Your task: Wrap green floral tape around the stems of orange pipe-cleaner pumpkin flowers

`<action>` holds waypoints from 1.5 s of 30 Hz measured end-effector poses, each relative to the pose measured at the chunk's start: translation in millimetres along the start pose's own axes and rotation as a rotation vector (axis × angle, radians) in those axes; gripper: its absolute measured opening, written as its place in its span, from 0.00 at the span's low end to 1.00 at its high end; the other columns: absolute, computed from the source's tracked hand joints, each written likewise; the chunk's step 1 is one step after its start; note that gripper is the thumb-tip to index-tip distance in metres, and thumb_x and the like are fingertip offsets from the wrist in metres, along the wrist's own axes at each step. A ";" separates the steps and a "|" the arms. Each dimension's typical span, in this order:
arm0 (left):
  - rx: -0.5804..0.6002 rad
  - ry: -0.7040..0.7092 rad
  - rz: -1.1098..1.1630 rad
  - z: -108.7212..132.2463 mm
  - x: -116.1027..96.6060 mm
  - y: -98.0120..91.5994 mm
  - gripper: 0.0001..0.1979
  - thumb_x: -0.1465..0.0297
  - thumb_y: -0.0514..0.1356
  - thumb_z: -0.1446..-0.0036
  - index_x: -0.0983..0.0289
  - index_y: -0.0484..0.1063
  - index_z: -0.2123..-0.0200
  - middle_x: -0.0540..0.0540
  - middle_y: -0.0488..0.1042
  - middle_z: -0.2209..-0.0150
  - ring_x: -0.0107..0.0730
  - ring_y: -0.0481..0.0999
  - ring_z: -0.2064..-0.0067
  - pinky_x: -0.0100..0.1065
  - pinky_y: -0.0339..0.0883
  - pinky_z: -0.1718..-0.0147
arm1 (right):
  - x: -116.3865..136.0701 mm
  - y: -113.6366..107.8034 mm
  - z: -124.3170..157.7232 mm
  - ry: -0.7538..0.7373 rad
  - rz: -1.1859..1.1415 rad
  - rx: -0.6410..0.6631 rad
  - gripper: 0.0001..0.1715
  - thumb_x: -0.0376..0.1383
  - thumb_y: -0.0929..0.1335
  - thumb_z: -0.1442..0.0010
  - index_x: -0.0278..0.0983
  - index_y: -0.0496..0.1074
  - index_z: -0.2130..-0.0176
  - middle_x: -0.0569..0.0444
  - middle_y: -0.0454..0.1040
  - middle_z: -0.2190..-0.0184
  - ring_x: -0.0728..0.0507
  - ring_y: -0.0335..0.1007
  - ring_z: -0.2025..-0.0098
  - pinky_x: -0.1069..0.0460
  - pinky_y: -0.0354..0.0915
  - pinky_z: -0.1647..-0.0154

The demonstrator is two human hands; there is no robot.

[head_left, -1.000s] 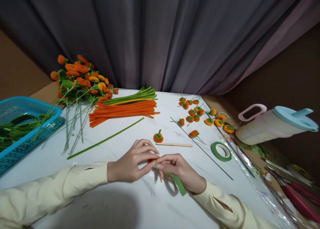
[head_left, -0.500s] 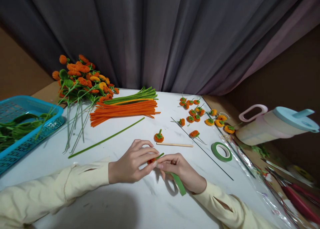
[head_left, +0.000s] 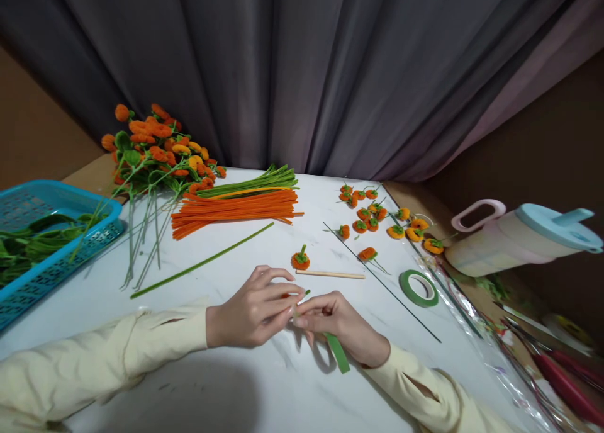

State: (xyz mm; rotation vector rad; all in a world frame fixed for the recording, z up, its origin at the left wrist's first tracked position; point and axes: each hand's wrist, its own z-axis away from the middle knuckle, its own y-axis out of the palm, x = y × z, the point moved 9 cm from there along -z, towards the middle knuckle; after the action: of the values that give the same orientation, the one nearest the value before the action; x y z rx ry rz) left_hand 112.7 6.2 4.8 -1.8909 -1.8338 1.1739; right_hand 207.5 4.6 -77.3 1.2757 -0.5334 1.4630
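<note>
Clock directions taken from where the hands meet, 12 = far side.

Left hand [head_left: 257,308]: fingers pinched on an orange flower head [head_left: 285,296], mostly hidden behind them; only a sliver of orange shows. Short green stub [head_left: 307,292] sticks out toward 1 o'clock.

Right hand [head_left: 346,328]: thumb and index pinched together on a green tape strip [head_left: 338,354], tips right beside the left fingertips. Strip's loose tail hangs out below the palm, about 4 o'clock. Exact contact between strip and flower head is hidden.

Both hands are just above the near part of the white worktop [head_left: 321,231].

Around them:
- 12: second orange flower head [head_left: 301,260], stub up, near a wooden stick [head_left: 330,274] at 1.
- 1: cluster of small orange heads [head_left: 363,213].
- 2: thin dark wire [head_left: 394,294]; yellow-orange heads [head_left: 415,233] farther out.
- 3: green tape roll [head_left: 406,287], lying flat.
- Between 2 and 3, far: tilted-looking bottle [head_left: 500,244], blue lid.
- 10: single green stem [head_left: 202,260]; flower bunch [head_left: 155,134] between 10 and 11, far.
- 11: orange stem bundle [head_left: 238,210], green stem bundle [head_left: 257,180] just beyond.
- Between 9 and 10: blue basket [head_left: 70,272] holding green leaves [head_left: 35,241].
</note>
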 end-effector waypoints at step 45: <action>0.081 -0.655 0.501 10.3 43.1 20.0 0.07 0.72 0.59 0.43 0.60 0.77 0.71 0.56 0.71 0.58 0.40 0.67 0.50 0.45 0.61 0.48 | 6.2 -0.4 2.9 -0.049 0.020 -0.063 0.28 0.44 0.72 0.46 0.32 0.74 0.49 0.57 0.72 0.84 0.54 0.49 0.82 0.54 0.46 0.78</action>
State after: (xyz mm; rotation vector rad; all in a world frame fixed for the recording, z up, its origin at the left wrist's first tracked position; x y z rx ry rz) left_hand 114.8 39.1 -31.0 -2.1513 -1.5523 2.2114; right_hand 210.0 4.8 -70.9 1.2625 -0.6220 1.4240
